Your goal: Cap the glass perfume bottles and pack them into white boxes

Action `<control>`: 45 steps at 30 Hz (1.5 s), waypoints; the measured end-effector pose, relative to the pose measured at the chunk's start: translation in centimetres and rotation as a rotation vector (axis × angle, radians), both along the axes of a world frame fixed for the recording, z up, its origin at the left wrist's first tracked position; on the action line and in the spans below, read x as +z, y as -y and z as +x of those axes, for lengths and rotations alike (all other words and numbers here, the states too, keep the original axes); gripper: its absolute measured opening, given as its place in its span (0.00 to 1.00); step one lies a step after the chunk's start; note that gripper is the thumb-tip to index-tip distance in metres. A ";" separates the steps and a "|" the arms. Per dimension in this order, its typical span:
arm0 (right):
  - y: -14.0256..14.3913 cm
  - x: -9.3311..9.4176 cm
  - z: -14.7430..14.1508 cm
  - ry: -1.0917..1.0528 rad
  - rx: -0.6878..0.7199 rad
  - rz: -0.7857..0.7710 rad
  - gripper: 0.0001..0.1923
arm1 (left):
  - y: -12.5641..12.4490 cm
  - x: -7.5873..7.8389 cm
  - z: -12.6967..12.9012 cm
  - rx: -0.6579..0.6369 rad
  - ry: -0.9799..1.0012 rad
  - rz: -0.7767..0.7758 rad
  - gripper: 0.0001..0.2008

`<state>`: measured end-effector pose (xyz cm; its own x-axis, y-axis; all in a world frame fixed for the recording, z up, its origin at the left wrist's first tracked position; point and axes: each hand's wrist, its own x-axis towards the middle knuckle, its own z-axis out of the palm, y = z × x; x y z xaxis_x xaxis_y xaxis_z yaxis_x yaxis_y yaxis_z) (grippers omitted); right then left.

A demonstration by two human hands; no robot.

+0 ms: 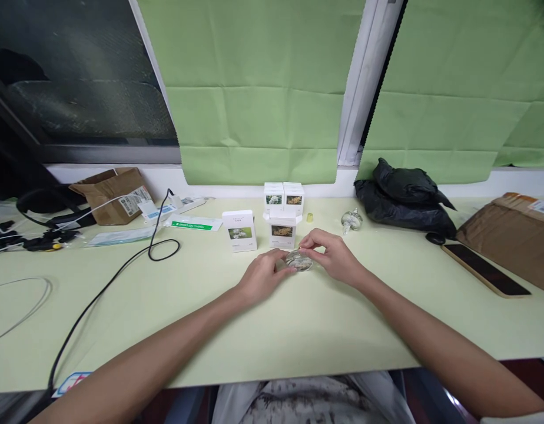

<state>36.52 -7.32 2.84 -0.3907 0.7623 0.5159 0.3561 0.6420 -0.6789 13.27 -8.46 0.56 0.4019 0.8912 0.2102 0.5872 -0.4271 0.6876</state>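
On the pale green bench (272, 330), the left hand (264, 275) grips a clear, round, glass-like vessel (302, 263) at nine o'clock; the right hand (332, 255) pinches closed at twelve — contents unclear. Probably light, slick, fragile — best cradled around its body.

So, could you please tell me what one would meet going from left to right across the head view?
Opened cardboard box, green-striped packet, left hand, right hand, black plastic bag, phone.

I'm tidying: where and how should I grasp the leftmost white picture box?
The leftmost white picture box is probably best pinched by its upper side edges, from above: it stands upright, top uncovered, with a gap before the neighbouring box.
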 end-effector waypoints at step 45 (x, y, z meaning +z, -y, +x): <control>0.5 0.3 -0.4 0.141 -0.065 0.083 0.09 | 0.4 0.3 -0.3 0.061 -0.130 0.131 0.12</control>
<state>36.15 -7.80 3.12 -0.4151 0.7453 0.5218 0.4862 0.6665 -0.5652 13.01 -8.84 0.82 0.3798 0.8831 0.2755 0.6949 -0.4690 0.5452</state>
